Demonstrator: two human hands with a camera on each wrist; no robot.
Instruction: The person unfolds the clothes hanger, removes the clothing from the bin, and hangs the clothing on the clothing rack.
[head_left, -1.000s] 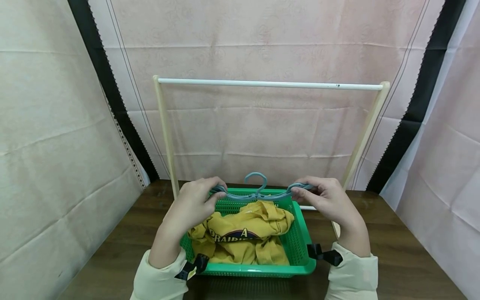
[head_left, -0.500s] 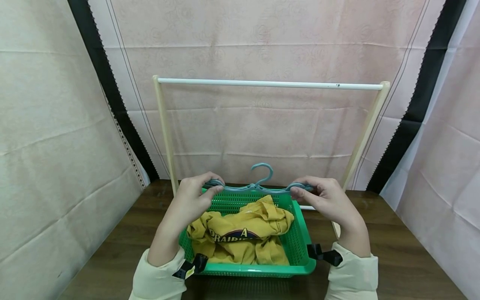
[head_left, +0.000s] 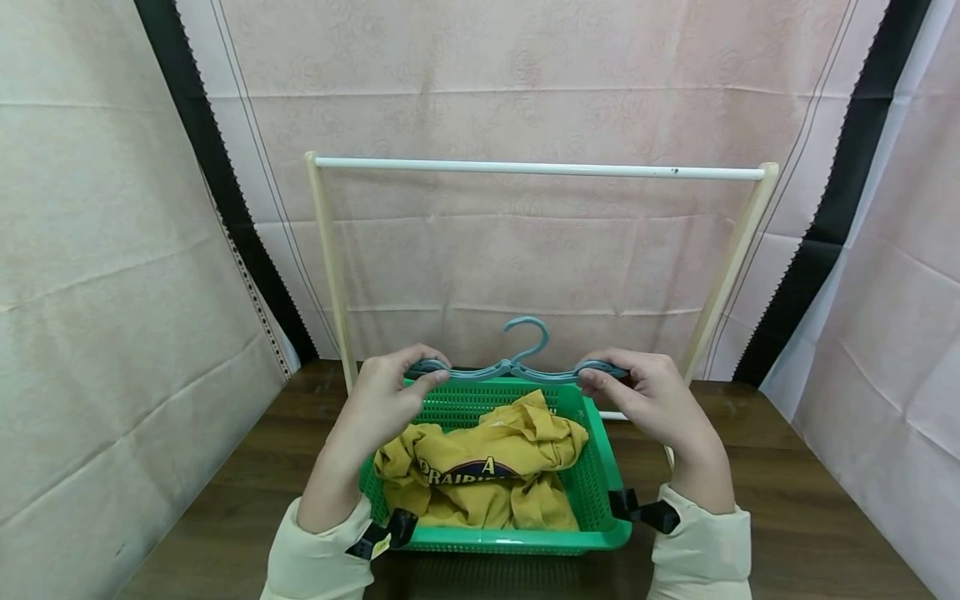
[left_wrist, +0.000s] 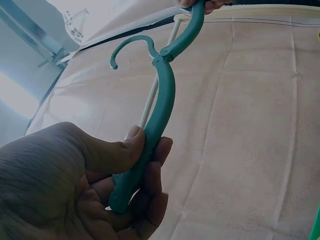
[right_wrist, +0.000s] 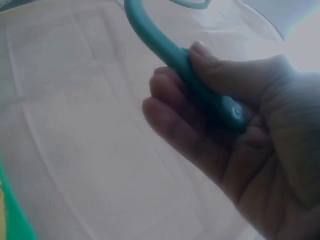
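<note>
A blue-green clothes hanger (head_left: 513, 368) is held up level over the far rim of the basket, its hook pointing upward. My left hand (head_left: 390, 387) grips one end of it, thumb on the near side and fingers curled behind, as the left wrist view shows on the hanger arm (left_wrist: 161, 100). At the other end my right hand (head_left: 652, 392) pinches the opposite arm between thumb and fingers; the right wrist view shows that rounded end (right_wrist: 232, 114) against the palm. Below lies a crumpled yellow garment (head_left: 480, 458) with dark printed lettering, touched by neither hand.
The garment lies in a green perforated plastic basket (head_left: 600, 537) on a brown wooden table (head_left: 810, 517). Behind it stands a rack with a white horizontal bar (head_left: 525, 167) and cream side posts (head_left: 731, 271). Pale cloth (head_left: 480, 250) hangs behind and along both sides.
Both hands keep hold of the hanger. The hanger has risen and levelled as the left hand moved slightly up, and its hook now stands higher and further right.
</note>
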